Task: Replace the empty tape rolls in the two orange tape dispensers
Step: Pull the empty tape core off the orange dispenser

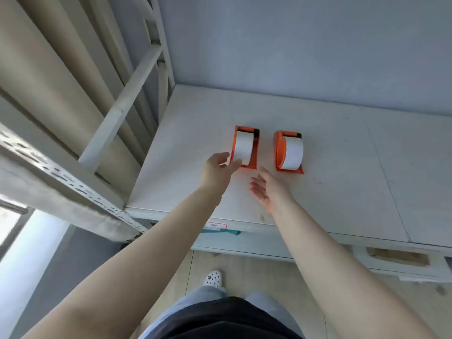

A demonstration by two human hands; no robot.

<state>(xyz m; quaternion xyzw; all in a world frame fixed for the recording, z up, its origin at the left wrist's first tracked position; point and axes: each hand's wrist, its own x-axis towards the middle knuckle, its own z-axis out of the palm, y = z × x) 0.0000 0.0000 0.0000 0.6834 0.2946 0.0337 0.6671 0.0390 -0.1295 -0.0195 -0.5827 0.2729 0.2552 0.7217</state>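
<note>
Two orange tape dispensers stand side by side on the white table point(342, 192), each holding a white tape roll. My left hand point(217, 171) reaches up to the left dispenser point(254, 152); its fingertips touch the near left edge of that white roll point(242, 148), fingers apart and holding nothing. My right hand point(267, 192) hovers palm-up and open just in front of the gap between the dispensers, a little short of the right dispenser point(281, 152) and its roll point(292, 152).
A grey wall rises behind the table. A white metal rack point(127, 99) with beige rolls stands at the left, close to the table's corner. A pink label point(215, 225) sticks to the table's front edge. Below are the wooden floor and my white shoe point(213, 278).
</note>
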